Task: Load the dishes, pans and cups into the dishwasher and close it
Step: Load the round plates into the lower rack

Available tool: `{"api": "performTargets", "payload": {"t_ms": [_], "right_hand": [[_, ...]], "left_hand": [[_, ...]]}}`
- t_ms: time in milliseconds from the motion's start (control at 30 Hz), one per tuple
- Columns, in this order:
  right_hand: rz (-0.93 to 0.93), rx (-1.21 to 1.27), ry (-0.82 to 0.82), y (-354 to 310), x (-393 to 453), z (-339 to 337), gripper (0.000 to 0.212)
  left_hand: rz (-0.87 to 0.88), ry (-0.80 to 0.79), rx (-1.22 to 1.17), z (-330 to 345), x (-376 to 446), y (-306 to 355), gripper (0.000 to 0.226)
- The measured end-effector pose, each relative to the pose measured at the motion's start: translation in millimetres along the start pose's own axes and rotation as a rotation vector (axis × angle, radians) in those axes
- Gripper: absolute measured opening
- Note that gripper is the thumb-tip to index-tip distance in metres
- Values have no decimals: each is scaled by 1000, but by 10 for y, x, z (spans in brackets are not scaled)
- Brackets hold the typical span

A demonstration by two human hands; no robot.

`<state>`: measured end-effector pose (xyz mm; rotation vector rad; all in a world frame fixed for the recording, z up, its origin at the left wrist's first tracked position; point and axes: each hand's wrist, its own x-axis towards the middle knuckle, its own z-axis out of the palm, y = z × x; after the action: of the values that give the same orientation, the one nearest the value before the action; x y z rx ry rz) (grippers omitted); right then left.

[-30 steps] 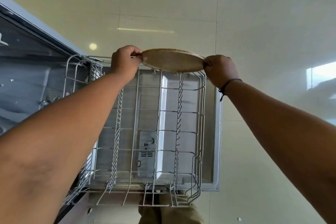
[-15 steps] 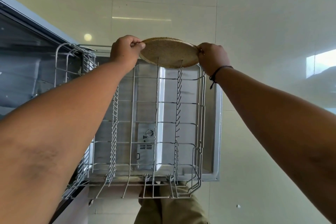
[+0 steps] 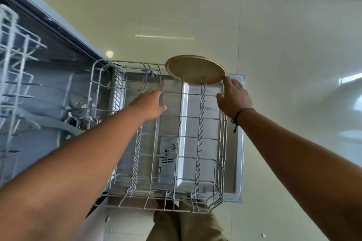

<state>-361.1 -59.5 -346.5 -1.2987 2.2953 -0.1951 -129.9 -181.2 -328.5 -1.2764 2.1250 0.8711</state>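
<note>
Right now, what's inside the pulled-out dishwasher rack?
Only one round tan plate, standing among the prongs at the far end of the lower rack. The other rows look bare. The left forearm hides the rack's near left corner.

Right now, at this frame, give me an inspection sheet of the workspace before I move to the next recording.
Surface: pulled-out lower rack over the open dishwasher door.
Job's things: one brown plate standing tilted in the rack's far end; no pans or cups seen.
Clutter: nothing seen.
Hands: left hand open above the rack, holding nothing; right hand open, a fingertip at the plate's rim, contact unclear.
Cables: nothing seen; a dark cord bracelet on the right wrist.
Surroundings: upper rack at left, glossy tiled floor.
</note>
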Motion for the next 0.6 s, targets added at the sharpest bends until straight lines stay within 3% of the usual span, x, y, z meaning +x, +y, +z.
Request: {"api": "performTargets", "payload": {"t_ms": [333,600], "right_hand": [[-207,-298,-338,-610,-1293,-206,68],[-672,-478,-462,-1480,-2638,-506,71]], "left_hand": [[-83,58,-21,415,-2220,-250,67],[-298,274,-217,927,-4137,-193,75]]}}
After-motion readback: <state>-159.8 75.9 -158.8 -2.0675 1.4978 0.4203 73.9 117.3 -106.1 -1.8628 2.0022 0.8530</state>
